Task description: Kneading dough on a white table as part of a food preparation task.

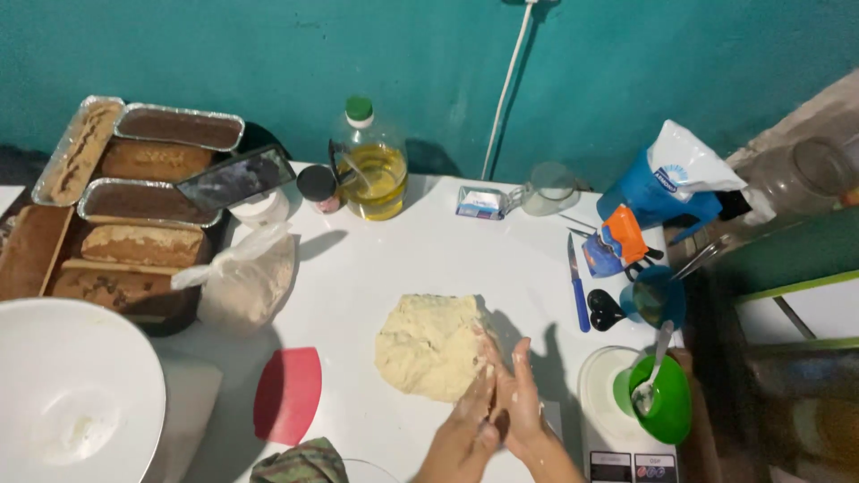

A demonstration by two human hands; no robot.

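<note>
head cam looking down: one lump of dough (pixel 431 345) sits mid-table, and both hands are pressed together at its right edge, left hand (pixel 469 420) and right hand (pixel 516 394) with fingers straight, gripping nothing. one oil bottle (pixel 373 165), one red scraper (pixel 288 394), one blue knife (pixel 577 282), roughly four bread loaves (pixel 143 243). white table (pixel 403 259), teal wall (pixel 268 54).

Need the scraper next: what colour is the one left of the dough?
Red scraper, clearest in the head view.
</note>
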